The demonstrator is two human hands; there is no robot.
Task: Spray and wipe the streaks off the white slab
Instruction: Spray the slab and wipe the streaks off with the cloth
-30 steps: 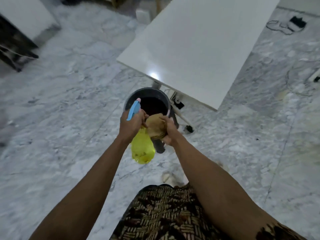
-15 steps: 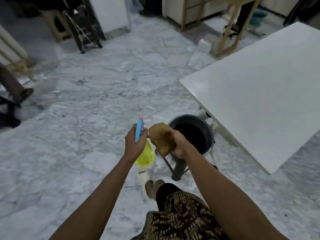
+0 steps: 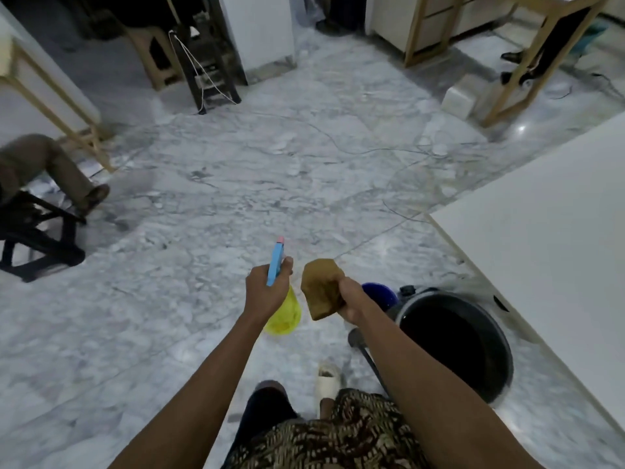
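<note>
Left hand (image 3: 262, 292) grips the yellow plastic spray bottle with blue trigger head (image 3: 283, 311). Right hand (image 3: 351, 299) grips the crumpled brown cloth (image 3: 321, 288). White rectangular slab (image 3: 548, 231) lies right, black round bucket (image 3: 453, 340) beside its near edge.

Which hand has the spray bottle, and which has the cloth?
The left hand grips the yellow spray bottle; the right hand holds the brown cloth.

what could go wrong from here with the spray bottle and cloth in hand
The black bucket stands right by the person's feet, beside the white slab; a step toward the slab could knock it. The left hand aims the spray bottle at the floor, away from the slab, so a squeeze now would probably wet the marble floor. Loose cables lying on that floor could trip someone.
</note>
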